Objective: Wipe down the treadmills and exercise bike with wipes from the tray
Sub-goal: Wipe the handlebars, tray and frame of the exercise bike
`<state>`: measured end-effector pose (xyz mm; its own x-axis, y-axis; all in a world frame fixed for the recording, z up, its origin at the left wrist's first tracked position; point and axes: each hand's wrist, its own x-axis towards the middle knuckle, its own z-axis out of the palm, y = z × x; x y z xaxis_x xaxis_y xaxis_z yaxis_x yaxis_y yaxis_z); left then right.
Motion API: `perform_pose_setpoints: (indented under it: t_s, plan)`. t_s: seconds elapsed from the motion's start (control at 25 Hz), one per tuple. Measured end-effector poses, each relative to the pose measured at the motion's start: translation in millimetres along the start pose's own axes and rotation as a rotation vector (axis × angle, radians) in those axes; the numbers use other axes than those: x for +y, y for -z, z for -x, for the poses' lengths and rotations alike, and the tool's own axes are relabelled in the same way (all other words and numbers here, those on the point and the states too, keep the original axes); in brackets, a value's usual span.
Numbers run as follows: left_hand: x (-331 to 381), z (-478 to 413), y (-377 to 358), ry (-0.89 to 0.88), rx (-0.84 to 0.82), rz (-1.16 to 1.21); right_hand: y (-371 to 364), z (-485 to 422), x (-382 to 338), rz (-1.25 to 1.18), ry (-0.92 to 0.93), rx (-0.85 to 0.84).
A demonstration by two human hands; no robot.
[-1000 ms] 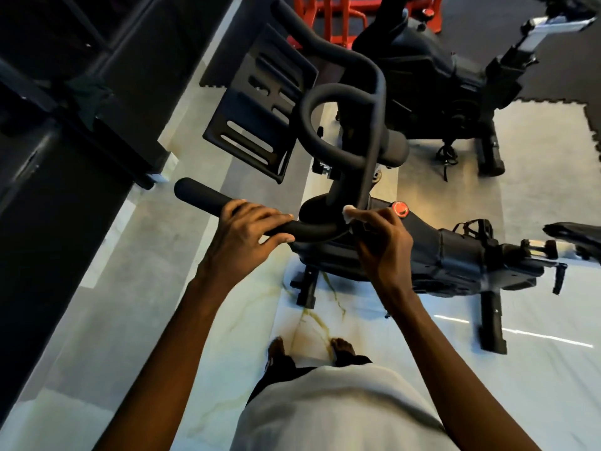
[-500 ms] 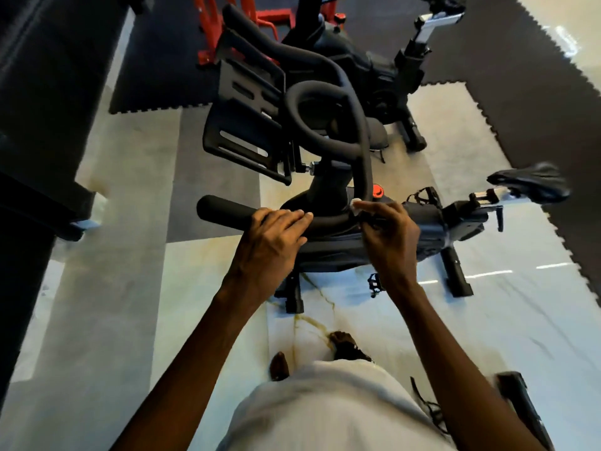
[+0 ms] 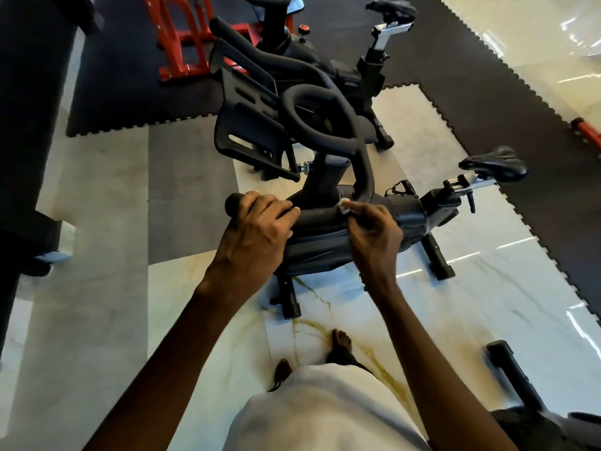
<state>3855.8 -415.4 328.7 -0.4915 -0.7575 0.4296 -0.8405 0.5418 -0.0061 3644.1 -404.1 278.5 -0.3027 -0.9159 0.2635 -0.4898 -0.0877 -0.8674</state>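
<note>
A black exercise bike stands in front of me on the pale floor, its seat off to the right. My left hand grips the near end of the black handlebar. Just to its right, my right hand pinches a small white wipe against the handlebar where the bar bends upward. A black slotted console holder sits on the far side of the bars.
A second black exercise bike stands behind the first, beside a red metal frame. Dark foam mats cover the floor at the back and right. A dark machine runs along the left edge. Another machine's base is at the lower right.
The view has swung so the bike sits more to the right. My left hand has slid toward the handlebar's end; my right hand keeps the wipe at the bend.
</note>
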Motion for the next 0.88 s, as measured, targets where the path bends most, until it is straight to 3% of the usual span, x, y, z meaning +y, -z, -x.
perform_pose_setpoints:
  t_s: [0.12, 0.32, 0.6, 0.88]
  plan:
    - [2.5, -0.2, 5.7, 0.011, 0.024, 0.025, -4.4, 10.6, -3.2, 0.010, 0.053, -0.057]
    - [-27.7, 6.7, 21.1, 0.141, 0.040, 0.056, 8.1, -12.0, 1.1, -0.004, -0.044, 0.072]
    - [-32.2, 9.6, 6.9, 0.165, 0.018, 0.255, -27.1, 22.6, -24.7, -0.068, 0.099, -0.125]
    - [-43.2, 12.4, 21.4, 0.194, -0.021, 0.594, -5.8, 7.3, -9.2, 0.136, -0.034, 0.114]
